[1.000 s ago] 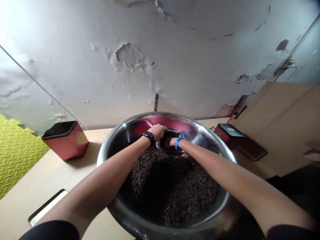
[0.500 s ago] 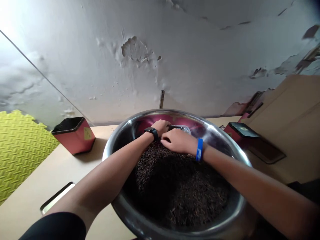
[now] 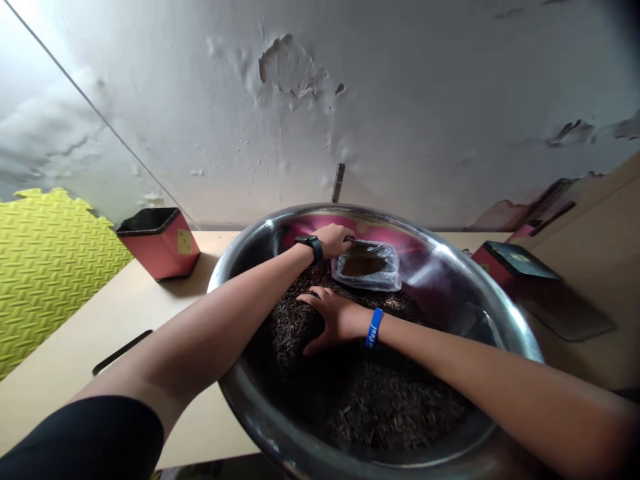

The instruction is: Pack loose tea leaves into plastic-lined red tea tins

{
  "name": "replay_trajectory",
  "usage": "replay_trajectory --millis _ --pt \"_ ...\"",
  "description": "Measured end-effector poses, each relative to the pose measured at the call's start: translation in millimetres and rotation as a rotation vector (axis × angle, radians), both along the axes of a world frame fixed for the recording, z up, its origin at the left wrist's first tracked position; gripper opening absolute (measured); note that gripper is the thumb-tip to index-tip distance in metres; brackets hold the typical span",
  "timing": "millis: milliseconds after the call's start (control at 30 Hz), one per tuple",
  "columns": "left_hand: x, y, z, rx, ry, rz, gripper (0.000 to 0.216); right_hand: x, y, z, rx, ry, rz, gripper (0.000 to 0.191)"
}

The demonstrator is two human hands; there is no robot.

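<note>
steel bowl (image 3: 260,230) – dark tea leaves (image 3: 380,393), plastic bag (image 3: 367,265)

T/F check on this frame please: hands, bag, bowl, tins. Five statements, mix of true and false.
1. The left hand holds the edge of the bag. True.
2. The right hand is inside the bag. False: it lies spread on the dark leaves, nearer the camera than the bag.
3. The bag sits inside the metal bowl. True.
4. The open pink tin stands inside the bowl. False: it stands on the table, left of the bowl.
5. The right wrist wears a black watch. False: it wears a blue band; the watch is on the left wrist.
</note>
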State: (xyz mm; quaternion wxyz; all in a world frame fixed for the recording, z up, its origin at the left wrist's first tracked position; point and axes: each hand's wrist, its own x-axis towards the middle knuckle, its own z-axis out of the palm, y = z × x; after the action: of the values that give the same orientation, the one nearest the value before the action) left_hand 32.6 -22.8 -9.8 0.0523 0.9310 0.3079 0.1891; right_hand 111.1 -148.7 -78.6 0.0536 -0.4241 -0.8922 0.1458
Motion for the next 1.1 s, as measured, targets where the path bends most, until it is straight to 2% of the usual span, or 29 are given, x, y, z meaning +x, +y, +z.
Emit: replay_trajectory --millis 267,467,633,800,933,1100 --pt "1.9 3.5 -3.6 -0.006 -0.012 -0.006 0.030 -7.6 -6.1 0.8 0.139 -0.017 -0.012 0.073" --pt "1.9 3.4 -3.3 -0.008 -0.006 -0.005 0.030 -10.2 -10.5 11.0 0.225 -0.096 0.036 0.060" --pt "0.5 3.3 -2.2 -0.016 0.003 -0.010 0.030 -12.0 -14.2 28.1 0.174 -0.151 0.054 0.058" --pt "1.1 2.7 -2.9 -0.035 0.000 0.006 0.032 -11.8 -13.0 47.2 0.149 -0.068 0.026 0.051" --pt "1.8 3.1 -0.6 -0.090 0.015 0.020 0.031 -2.4 -7.0 66.9 0.201 0.067 -0.089 0.051" --pt "1.3 3.5 4.3 -0.132 0.076 -0.009 0.028 25.9 6.1 93.0 0.286 0.274 -0.254 0.033"
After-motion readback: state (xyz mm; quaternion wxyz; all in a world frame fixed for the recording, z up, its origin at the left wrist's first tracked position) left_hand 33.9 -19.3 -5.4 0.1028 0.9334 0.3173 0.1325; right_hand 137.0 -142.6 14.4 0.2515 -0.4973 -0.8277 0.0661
